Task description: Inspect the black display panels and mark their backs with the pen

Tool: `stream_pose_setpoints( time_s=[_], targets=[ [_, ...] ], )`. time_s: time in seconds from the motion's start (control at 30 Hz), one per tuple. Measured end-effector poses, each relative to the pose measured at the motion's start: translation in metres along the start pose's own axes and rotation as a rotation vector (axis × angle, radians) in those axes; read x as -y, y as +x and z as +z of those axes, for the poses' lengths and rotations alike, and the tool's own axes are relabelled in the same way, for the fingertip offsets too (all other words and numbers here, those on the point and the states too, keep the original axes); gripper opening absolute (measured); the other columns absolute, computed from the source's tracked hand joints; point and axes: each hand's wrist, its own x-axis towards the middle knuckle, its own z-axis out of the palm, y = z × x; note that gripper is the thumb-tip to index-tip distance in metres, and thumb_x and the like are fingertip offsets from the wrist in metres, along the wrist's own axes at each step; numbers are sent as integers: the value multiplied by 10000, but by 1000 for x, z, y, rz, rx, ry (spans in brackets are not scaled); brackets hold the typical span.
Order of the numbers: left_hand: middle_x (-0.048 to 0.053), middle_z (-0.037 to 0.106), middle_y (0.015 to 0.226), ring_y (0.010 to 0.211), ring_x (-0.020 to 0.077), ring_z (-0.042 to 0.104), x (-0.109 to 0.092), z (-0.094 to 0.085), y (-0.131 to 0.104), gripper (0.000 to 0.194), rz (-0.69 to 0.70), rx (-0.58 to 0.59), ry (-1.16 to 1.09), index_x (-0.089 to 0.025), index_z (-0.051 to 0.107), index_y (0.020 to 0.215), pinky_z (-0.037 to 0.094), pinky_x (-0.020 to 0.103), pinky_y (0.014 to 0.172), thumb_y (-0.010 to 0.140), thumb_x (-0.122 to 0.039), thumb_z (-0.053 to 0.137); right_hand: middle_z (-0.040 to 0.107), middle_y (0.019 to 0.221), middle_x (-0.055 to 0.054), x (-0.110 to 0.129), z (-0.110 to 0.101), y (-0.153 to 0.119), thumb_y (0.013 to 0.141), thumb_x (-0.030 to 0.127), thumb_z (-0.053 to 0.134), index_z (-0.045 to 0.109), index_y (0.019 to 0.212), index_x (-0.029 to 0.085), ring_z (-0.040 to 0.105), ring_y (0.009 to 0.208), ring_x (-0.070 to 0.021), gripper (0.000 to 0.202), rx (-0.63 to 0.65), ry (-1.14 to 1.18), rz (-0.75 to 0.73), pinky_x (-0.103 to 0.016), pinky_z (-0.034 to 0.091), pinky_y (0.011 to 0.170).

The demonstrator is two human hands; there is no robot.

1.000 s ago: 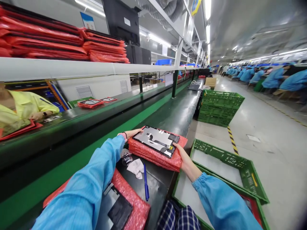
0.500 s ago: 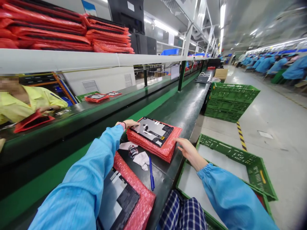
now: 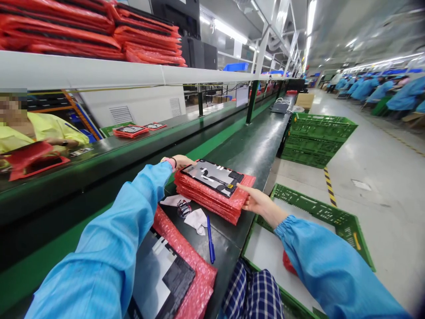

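Note:
A tablet-sized display panel (image 3: 212, 170), with a grey back, black edges and a flex cable, lies on a stack of red bubble-wrap bags (image 3: 209, 199) on the bench. My left hand (image 3: 182, 161) grips its far left edge. At the near right corner is my right hand (image 3: 260, 203), its thumb on the panel and the other fingers curled under the top bag. Closer to me, a second display panel (image 3: 162, 274) rests on another red bubble-wrap bag (image 3: 189, 252), partly covered by my left sleeve. A blue pen (image 3: 210, 239) and crumpled white cloths (image 3: 196, 220) lie between them.
Green crates stand at my right, one open crate (image 3: 318, 206) and a stack of crates (image 3: 318, 139) farther off. Red-bagged panels (image 3: 146, 37) fill the shelf overhead. Across the bench, a person in yellow (image 3: 49, 128) handles a red bag. My plaid-covered knees (image 3: 252, 292) touch the bench side.
My right hand has closed in on the panel's near right corner and gripped it. The panel and its top bag have shifted slightly right. Across the bench, the person's red bag has been raised.

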Motion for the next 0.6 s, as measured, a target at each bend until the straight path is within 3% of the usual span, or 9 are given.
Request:
stream_pose_setpoints(
  time_s=[0.13, 0.4, 0.6],
  targets=[
    [100, 608, 1199, 1006, 221, 628, 4, 3, -3, 355, -72, 53, -35, -156, 575, 1209, 546, 427, 840, 918, -358, 588, 652, 1074, -57, 1, 2, 4, 936, 270, 604, 601, 1148, 151, 660, 848, -164, 243, 30, 18, -9, -335, 578, 716],
    [88, 631, 1144, 955, 205, 641, 17, 20, -8, 323, -28, 71, -111, -146, 596, 1165, 556, 397, 806, 921, -358, 586, 628, 1150, -74, 5, 4, 4, 929, 282, 611, 584, 1191, 161, 650, 925, -190, 290, -2, -15, 38, -371, 573, 765],
    [90, 623, 1165, 984, 218, 634, 19, 26, -6, 336, -58, 27, -94, -148, 595, 1172, 550, 413, 827, 916, -366, 590, 645, 1106, -65, 3, 3, 3, 933, 277, 607, 600, 1154, 151, 659, 887, -176, 254, -7, -10, 24, -352, 577, 740]
  ],
)
